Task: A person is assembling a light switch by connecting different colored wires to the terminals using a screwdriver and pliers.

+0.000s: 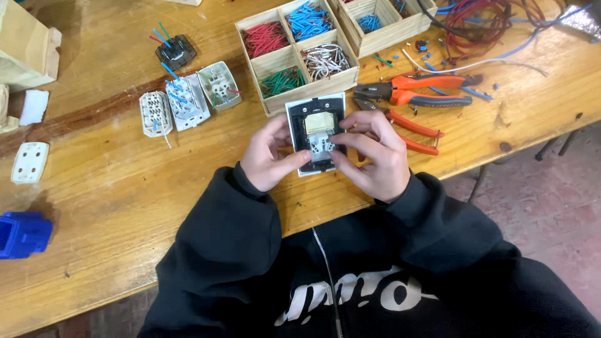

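— What are the hands on?

— Both are on a white switch plate [315, 105] seen from its back, with a dark frame and a grey module [320, 145] set in it. It lies flat on the wooden bench [119, 181], just in front of the person and touching the near edge of a divided wooden tray [275, 61].

— And the fingers?

— The left hand [268, 158] grips the plate's left edge, thumb closed over the lower rim. The right hand [373, 156] has its fingertips pinched together on the grey module, thumb and forefinger clamped on it.

— What sits around them?

— The tray's compartments hold cut wire pieces: red, blue, green, and a white-brown mix. Right of the plate lie orange-handled pliers [413, 89] and a second orange-handled tool [410, 130], partly under the right hand. To the left, well apart, three pale socket inserts [186, 100] stand side by side with blue wire stubs, a black insert [176, 51] behind them — and a blue box [22, 234] at the bench's near-left edge.
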